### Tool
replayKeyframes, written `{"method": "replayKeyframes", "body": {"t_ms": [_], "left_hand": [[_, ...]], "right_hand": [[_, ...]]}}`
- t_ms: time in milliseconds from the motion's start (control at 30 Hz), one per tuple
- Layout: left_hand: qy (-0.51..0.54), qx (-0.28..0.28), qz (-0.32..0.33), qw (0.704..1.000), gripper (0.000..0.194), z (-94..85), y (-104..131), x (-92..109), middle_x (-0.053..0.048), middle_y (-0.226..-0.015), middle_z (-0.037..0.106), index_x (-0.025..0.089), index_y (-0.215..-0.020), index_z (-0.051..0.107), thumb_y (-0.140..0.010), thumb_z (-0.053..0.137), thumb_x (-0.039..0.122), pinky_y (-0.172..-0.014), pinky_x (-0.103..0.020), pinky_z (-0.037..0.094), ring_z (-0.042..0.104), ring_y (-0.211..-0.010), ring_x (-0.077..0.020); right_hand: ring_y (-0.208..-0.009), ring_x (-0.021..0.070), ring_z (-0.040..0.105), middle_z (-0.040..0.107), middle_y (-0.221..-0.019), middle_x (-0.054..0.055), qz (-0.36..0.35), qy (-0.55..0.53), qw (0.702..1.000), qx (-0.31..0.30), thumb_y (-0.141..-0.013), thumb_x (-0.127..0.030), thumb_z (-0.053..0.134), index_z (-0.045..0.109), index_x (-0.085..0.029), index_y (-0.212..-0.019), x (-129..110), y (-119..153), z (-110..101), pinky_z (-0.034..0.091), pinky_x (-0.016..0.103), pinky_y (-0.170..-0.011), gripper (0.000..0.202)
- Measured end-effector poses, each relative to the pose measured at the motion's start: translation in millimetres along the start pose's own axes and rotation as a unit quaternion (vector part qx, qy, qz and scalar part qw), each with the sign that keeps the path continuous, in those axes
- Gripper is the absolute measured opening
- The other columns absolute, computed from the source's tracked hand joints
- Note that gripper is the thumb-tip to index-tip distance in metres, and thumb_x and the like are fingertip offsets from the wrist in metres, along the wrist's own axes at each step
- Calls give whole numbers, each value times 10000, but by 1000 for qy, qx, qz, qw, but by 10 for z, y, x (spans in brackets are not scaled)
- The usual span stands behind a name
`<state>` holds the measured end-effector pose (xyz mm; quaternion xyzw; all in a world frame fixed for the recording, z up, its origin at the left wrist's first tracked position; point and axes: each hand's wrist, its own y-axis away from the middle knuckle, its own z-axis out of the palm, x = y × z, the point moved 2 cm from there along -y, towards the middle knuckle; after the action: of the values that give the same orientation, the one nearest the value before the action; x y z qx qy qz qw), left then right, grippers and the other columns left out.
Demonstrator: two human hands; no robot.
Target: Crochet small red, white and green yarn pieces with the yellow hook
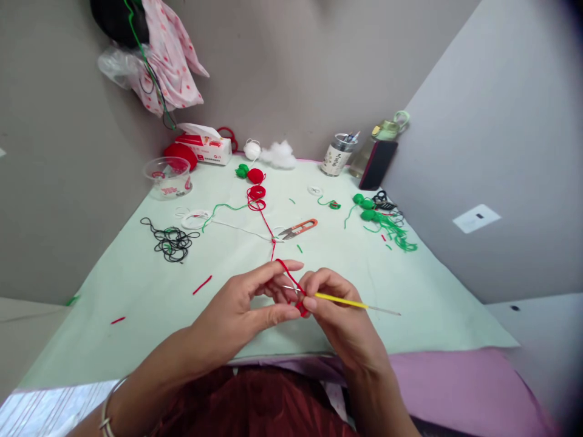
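Observation:
Near the front edge of the table, my right hand point(334, 303) pinches a crochet hook point(341, 299) with a yellow grip, its metal tip pointing left. A small piece of red crochet work point(302, 308) sits at my right fingertips. Opposite it, my left hand point(255, 297) has red yarn point(288, 269) running over its raised index finger, with the other fingers curled and the thumb by the piece. The strand leads back to loose red yarn coils point(257, 197). Beyond my hands lie orange thread snips point(298, 229), blades to the left.
Tangled black yarn point(170, 240) lies left, near a white yarn coil point(197, 219) and a clear plastic tub point(168, 179). Green crocheted pieces point(368, 209) lie right. Along the back stand a tissue box point(209, 149), a pen cup point(337, 156), a phone point(379, 165) and a bottle point(386, 132).

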<state>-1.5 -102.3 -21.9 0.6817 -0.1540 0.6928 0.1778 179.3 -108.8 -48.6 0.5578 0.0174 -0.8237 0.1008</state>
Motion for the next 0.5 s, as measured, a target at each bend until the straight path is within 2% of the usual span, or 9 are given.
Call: {"method": "replayKeyframes", "body": {"t_ms": [100,233,500], "left_hand": [[34,-5,-33,999,438,14,-10,-31,21,-855,682,239,-1320,722,-887,787,264,-933,-336,498,655,-903,-179],[43,-18,-44,998,449,-17,-14,-26,38,-829,668,253,-1351,712,-905,764,247,-924,-329,487,643,-876,-165],[-51,-100,-15,994,459,-35,11,18,18,-879,664,278,-1448,643,-989,648,287,-916,-340,494,636,-887,-182]], "right_hand": [[-671,126,589,678,-724,-16,2,-11,1000,-3,-726,-323,944,710,-215,-728,16,-3,8,477,243,-631,257],[-619,107,579,665,-712,-29,7,-44,999,-26,-725,-304,944,706,-216,-726,12,3,7,473,236,-610,254],[-567,103,533,610,-630,-51,29,-69,996,-44,-720,-309,937,661,-211,-715,30,-3,3,463,243,-600,293]]}}
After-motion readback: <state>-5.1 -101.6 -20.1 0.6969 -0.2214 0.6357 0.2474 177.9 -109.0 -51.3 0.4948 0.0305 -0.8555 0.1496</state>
